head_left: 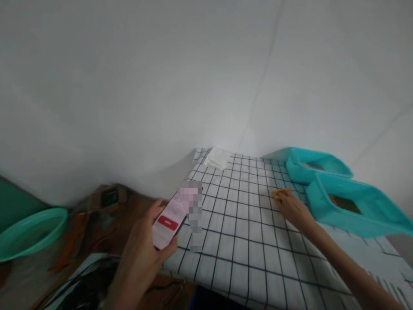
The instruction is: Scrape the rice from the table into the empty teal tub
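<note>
My left hand (142, 245) grips a phone (171, 217) whose pale screen shows a red button; it hovers over the left edge of a table covered with a white cloth with a black grid (245, 241). My right hand (292, 206) reaches across the cloth, its fingers closed on a small orange-yellow thing (277, 192) pressed to the cloth, just left of the nearer turquoise tub (358, 209).
A second turquoise tub (314, 165) stands behind the first; both hold something dark. A folded white cloth (217, 158) lies at the table's far corner by the white wall. A green basin (30, 232) and dark brown furniture (106, 211) are at the left.
</note>
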`<state>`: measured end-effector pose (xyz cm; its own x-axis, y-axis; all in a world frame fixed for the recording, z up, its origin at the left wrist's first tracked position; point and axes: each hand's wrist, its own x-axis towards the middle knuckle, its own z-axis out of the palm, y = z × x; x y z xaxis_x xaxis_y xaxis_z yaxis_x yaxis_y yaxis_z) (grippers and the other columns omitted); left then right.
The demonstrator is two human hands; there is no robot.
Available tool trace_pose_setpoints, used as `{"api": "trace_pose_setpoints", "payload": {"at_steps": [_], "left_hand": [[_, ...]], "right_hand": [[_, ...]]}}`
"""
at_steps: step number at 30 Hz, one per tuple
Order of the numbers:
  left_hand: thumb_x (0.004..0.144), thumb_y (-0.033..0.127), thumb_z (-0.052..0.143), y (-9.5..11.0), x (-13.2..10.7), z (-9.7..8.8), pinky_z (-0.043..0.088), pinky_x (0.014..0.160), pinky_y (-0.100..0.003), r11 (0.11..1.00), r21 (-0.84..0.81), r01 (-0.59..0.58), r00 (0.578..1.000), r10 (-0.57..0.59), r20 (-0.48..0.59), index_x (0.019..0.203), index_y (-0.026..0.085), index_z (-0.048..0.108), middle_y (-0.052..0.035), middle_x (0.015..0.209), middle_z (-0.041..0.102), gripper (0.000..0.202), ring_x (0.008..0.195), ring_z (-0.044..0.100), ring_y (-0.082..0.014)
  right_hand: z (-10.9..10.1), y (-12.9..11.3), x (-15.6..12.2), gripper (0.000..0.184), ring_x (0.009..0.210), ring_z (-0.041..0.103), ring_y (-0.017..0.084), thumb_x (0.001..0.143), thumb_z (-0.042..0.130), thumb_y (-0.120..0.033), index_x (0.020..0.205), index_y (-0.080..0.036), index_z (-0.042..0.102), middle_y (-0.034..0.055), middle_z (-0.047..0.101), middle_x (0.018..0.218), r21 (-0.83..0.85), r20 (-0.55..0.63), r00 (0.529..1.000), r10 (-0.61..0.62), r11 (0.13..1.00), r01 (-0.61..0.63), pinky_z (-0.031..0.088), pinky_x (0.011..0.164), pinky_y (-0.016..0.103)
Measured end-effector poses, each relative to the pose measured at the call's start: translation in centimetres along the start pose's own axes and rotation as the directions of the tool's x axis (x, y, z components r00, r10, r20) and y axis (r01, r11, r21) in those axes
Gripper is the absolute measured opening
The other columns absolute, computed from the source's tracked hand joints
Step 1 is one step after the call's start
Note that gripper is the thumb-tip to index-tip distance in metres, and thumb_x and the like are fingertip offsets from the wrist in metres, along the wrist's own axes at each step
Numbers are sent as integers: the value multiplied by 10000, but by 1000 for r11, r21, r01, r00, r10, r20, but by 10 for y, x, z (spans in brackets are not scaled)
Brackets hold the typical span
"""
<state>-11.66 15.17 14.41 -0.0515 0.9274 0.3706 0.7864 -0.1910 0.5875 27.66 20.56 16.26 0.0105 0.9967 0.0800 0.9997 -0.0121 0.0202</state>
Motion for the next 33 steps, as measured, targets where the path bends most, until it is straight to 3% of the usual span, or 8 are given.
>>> {"api": "trace_pose_setpoints", "payload": {"at_steps": [3,6,11,15,17,20,27,33], "left_hand": [[705,290,607,14,8,31,478,921,-488,998,-38,-43,998,45,49,1420,163,328,-130,1209,615,778,1043,602,-315],[711,302,585,27,18,53,496,886,-460,996,1,-86,992,85,95,1418,148,335,-122,1153,643,765,990,616,-304],[725,322,560,24,26,60,500,871,-455,978,168,-125,985,102,142,1409,124,340,-135,1124,657,746,958,632,-316],[783,347,508,10,23,47,466,913,-473,935,297,-195,973,147,177,1384,48,352,-189,1103,660,689,987,635,-337],[830,383,453,7,22,43,442,928,-497,893,393,-220,971,163,174,1368,10,355,-232,1139,633,662,1028,612,-370],[870,428,376,2,23,42,443,907,-512,849,476,-229,972,172,160,1363,-18,360,-261,1136,618,665,1038,593,-407],[870,478,380,-20,25,53,488,837,-531,845,463,-268,963,217,162,1383,-39,336,-299,1121,634,731,998,629,-430],[864,502,393,8,20,48,479,901,-519,888,411,-207,968,126,217,1396,-12,333,-279,1164,647,742,1069,630,-388]], "right_hand": [[8,7,-11,378,769,652,231,887,303,-65,1139,-68,585,230,583,1124,-35,12,999,42,999,-41,473,589,322],[17,-40,-45,426,785,658,191,850,356,-48,1223,-135,542,174,572,1215,-21,26,999,-19,1000,20,495,595,287],[35,-110,-118,428,854,677,227,862,463,-144,1290,-137,479,169,628,1190,124,-63,877,-476,868,481,503,492,244],[37,-73,-138,409,739,697,196,871,440,-110,1270,-170,503,161,619,1212,127,-19,934,-357,926,356,487,464,229],[33,-35,-126,441,697,696,192,874,377,-62,1282,-167,508,186,560,1289,26,37,996,-77,997,76,510,498,268],[24,14,-91,412,707,690,197,887,340,-45,1241,-104,542,227,546,1263,-140,66,971,231,965,-220,509,519,279],[23,23,-10,374,976,626,285,876,376,-53,1201,-49,562,261,596,1145,-164,0,977,211,964,-208,523,749,364],[17,-3,33,401,932,612,254,918,273,-51,1201,-81,555,237,614,1099,-99,-18,987,158,982,-159,502,804,391]]}}
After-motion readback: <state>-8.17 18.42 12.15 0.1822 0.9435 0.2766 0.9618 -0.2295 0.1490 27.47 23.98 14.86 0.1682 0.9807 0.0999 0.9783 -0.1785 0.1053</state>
